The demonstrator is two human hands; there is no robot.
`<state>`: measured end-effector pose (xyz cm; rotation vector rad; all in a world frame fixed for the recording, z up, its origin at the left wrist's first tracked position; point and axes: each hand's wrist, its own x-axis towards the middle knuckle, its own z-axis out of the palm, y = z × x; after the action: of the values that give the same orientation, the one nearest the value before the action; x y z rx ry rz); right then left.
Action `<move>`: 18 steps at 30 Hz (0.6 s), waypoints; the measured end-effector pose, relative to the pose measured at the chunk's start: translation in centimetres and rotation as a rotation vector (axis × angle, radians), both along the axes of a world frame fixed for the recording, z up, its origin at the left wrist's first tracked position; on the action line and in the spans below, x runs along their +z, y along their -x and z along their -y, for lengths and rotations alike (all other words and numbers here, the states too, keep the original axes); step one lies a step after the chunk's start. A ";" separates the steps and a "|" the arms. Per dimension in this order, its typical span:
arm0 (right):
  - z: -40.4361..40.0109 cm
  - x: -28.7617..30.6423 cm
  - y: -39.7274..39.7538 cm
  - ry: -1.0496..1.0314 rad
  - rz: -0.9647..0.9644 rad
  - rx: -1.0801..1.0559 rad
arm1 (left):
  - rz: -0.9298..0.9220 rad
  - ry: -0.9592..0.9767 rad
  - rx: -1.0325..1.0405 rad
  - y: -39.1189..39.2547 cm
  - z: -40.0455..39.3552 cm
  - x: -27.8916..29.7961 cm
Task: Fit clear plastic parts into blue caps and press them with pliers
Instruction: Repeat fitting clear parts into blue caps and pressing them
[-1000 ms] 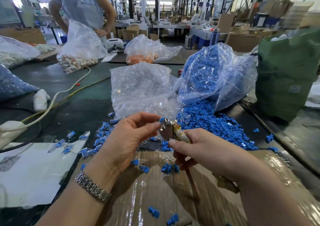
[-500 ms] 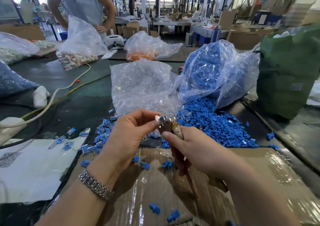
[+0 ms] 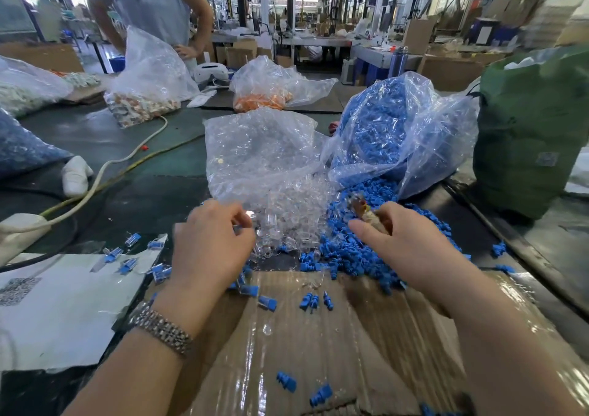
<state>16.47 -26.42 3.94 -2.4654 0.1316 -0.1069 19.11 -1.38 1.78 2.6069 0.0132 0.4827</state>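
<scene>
Blue caps point(image 3: 360, 250) lie spilled in a heap from a torn bag point(image 3: 398, 128) onto the table point(image 3: 153, 199), and the right hand point(image 3: 411, 246) now rests on that heap. A moment ago both hands met in the air above the cardboard sheet point(image 3: 318, 352), the left one steadying a cap in the nose of the pliers point(image 3: 361, 207). They have since parted and dropped to the two supply piles. That parting suggests one press is finished and a fresh pair of parts is being gathered.

The left hand point(image 3: 213, 243) has gone to the pile of clear plastic parts point(image 3: 287, 218) at the mouth of the transparent bag point(image 3: 261, 151). Its fingers point(image 3: 240, 214) are curled down among the pieces. Whether they already pinch one cannot be told, since the hand is blurred and the parts are see-through.

The right hand keeps the pliers, its fingers wrapped round the handles while the worn nose sticks out beyond the knuckles. Its forefinger reaches out over the blue pieces, probably feeling for the next cap.

Finished pieces point(image 3: 127, 256), blue with a clear end, lie scattered on the white sheet point(image 3: 63, 313) to the left. Several loose caps sit on the cardboard between the forearms.
</scene>
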 end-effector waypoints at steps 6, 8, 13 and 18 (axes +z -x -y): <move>-0.3 -1.3 -0.7 0.465 -0.131 -0.087 | 0.050 -0.090 -0.288 0.7 1.6 -0.8; -0.6 -1.5 -0.8 0.503 -0.154 -0.089 | 0.016 -0.059 -0.472 1.2 2.7 -1.0; -1.0 -2.0 -0.9 0.499 -0.165 -0.071 | -0.062 -0.127 -0.592 1.6 3.4 -1.8; -1.2 -1.4 -0.6 0.410 -0.048 0.014 | -0.132 -0.156 -0.616 1.9 3.8 -1.8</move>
<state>17.10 -25.24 2.56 -2.8786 0.1230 -0.0737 17.22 -5.14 0.01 2.6013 -0.7836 0.0910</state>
